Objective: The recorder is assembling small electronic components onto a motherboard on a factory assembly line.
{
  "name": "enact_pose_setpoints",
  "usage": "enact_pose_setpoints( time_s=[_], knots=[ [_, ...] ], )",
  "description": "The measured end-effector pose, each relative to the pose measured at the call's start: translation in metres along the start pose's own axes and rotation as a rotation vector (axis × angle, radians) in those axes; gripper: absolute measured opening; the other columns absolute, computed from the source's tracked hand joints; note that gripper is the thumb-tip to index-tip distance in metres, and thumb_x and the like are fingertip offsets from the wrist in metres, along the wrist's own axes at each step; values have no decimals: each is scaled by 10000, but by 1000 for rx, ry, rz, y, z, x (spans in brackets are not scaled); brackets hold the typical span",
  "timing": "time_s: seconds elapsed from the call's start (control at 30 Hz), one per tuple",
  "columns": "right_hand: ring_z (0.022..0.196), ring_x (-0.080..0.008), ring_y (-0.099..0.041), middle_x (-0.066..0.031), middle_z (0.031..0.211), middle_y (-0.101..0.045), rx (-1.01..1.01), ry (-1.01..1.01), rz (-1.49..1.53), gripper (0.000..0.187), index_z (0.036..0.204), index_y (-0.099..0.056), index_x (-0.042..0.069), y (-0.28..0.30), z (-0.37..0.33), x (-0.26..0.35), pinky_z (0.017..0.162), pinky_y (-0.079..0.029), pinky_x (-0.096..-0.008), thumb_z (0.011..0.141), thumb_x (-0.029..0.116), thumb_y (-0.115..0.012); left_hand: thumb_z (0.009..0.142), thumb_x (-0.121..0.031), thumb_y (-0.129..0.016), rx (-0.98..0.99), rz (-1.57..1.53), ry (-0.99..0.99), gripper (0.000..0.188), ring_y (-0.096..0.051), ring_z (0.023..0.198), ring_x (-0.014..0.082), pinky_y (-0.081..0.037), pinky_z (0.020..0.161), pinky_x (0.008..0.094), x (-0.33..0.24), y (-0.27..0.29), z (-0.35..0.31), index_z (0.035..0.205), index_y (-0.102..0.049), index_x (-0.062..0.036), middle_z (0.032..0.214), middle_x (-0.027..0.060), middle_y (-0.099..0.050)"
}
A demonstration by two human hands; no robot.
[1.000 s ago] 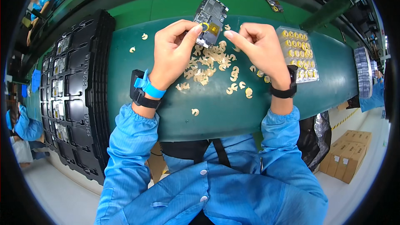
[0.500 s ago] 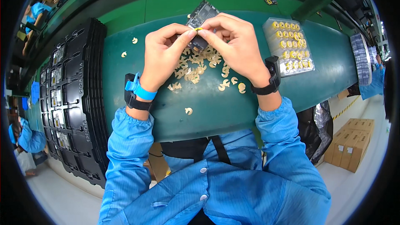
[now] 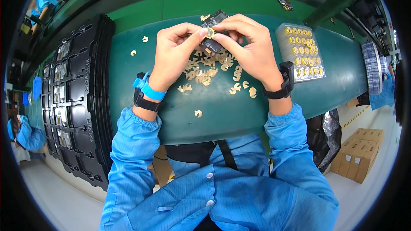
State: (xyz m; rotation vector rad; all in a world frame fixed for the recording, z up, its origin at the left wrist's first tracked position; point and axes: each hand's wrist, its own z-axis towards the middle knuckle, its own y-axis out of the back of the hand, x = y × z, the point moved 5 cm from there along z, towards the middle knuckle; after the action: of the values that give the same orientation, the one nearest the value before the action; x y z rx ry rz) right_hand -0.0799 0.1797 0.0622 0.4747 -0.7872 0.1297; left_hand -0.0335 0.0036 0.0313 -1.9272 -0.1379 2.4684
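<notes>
Between my fingertips is a small round coin cell (image 3: 210, 33) with a yellow rim. My left hand (image 3: 176, 51) pinches its left side with thumb and forefinger. On the opposite edge, the thumb and forefinger of my right hand (image 3: 251, 46) are closed on it. A dark circuit board (image 3: 211, 48) lies tilted directly beneath, partly covered by my fingers. Around its near end spreads a pile of cream, notched paper-like pieces (image 3: 205, 72). Farther right stands a clear plastic tray (image 3: 322, 69) holding several yellow-rimmed coin cells.
Stacked black trays (image 3: 96, 102) with boards in their pockets stand at the left. Another circuit board (image 3: 281, 0) lies at the back right. Loose notched pieces (image 3: 198, 114) dot the green table (image 3: 180, 124). Cardboard boxes (image 3: 357, 154) sit on the floor at right; other people work at far left.
The coin cell has turned from nearly edge-on to showing its round face. My hands remain together above the circuit board. The whole view has shifted slightly.
</notes>
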Motion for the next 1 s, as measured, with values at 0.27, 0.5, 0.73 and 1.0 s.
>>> enact_pose_setpoints(
  time_s=[0.27, 0.5, 0.73, 1.0],
  knots=[
    [689, -46, -537, -20, 866, -693, 24, -246, 125, 102, 953, -748, -23, -4, -2, -16, 613, -443, -225, 921, 74, -750, 1002, -94, -664, -12, 133, -82, 190, -706, 816, 125, -582, 726, 261, 0, -2, 0, 1073, -735, 67, 918, 89, -749],
    [812, -69, -679, -58, 922, -738, 9, -346, 391, 95, 980, -733, -46, -5, -2, -12, 732, -558, -222, 970, 44, -703, 1072, -90, -524, 67, -154, 95, 364, -709, 1009, 215, -625, 894, 345, 15, -4, 3, 1409, -533, 46, 1173, 140, -709],
    [681, -41, -602, -26, 778, -686, 62, -390, 155, 124, 951, -700, -66, -15, -6, -18, 591, -471, -218, 952, 58, -707, 1061, -93, -527, 43, -67, 50, 325, -702, 970, 162, -580, 858, 287, 16, -4, 2, 1347, -574, 55, 1128, 142, -722],
    [641, 3, -538, 21, 736, -664, 81, -366, 33, 121, 974, -724, -34, -17, -7, -17, 550, -388, -186, 951, 85, -727, 1069, -100, -543, 84, -66, 63, 345, -692, 1083, 151, -586, 909, 267, 15, -4, 3, 1382, -577, 40, 1207, 124, -706]
  ],
)
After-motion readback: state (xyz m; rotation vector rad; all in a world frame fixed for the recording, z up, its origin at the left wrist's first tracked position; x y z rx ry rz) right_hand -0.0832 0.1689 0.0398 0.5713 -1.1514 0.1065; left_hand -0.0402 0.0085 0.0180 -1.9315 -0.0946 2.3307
